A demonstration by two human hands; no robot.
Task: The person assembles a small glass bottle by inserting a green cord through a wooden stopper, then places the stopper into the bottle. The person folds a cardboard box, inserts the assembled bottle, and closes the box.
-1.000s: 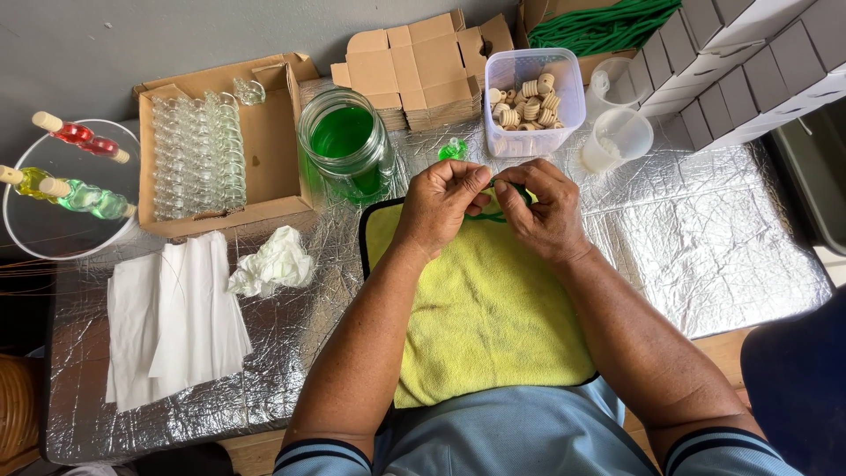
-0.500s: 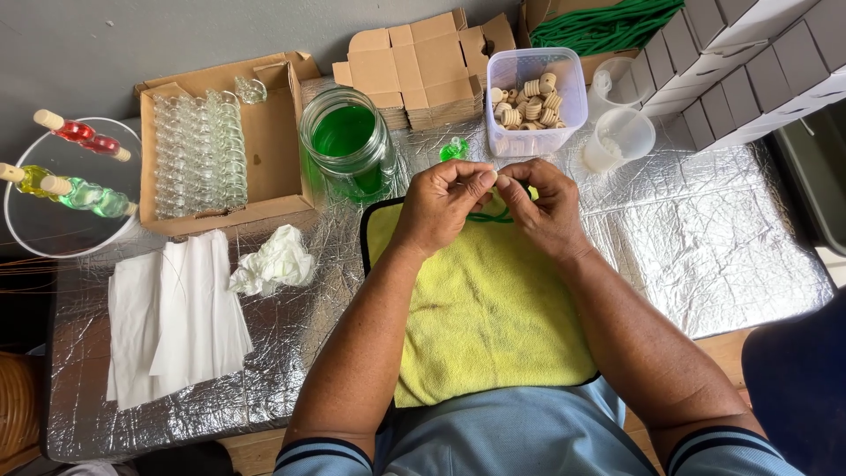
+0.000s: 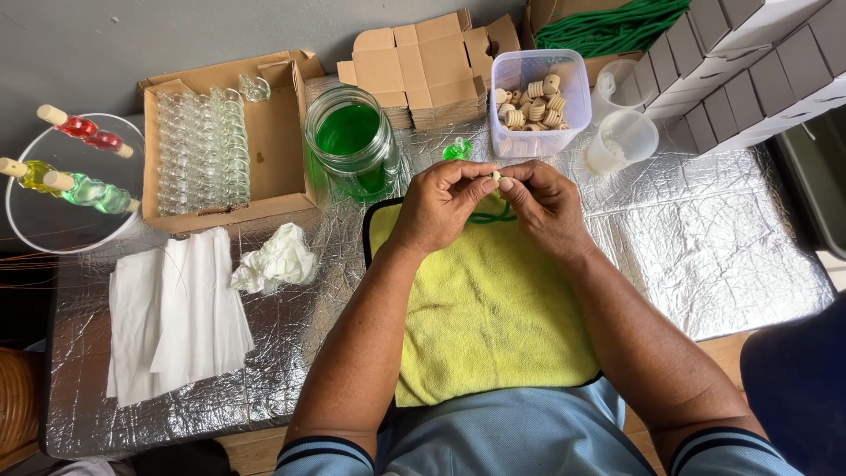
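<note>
My left hand (image 3: pixel 445 204) and my right hand (image 3: pixel 545 201) meet above the far edge of a yellow cloth (image 3: pixel 480 308). Between their fingertips they pinch a small pale wooden cap (image 3: pixel 496 177). A green cord (image 3: pixel 490 215) hangs from it and loops down onto the cloth under my hands. A small glass bottle of green liquid (image 3: pixel 456 149) lies just beyond my fingers. A clear tub of wooden caps (image 3: pixel 538 101) stands behind my right hand. A glass jar of green liquid (image 3: pixel 352 141) stands behind my left hand.
A cardboard box of empty small glass bottles (image 3: pixel 207 141) sits at the left, with a round plate of filled coloured bottles (image 3: pixel 62 189) beyond it. White paper towels (image 3: pixel 172 313) and a crumpled tissue (image 3: pixel 278 260) lie on the foil-covered table (image 3: pixel 705 238). Flat cardboard cartons (image 3: pixel 423 66), plastic cups (image 3: pixel 621 141) and white boxes (image 3: pixel 749 70) stand at the back.
My fingertips have drawn closer together around the cap, and the green cord has shifted slightly under my hands. Everything else on the table is where it was.
</note>
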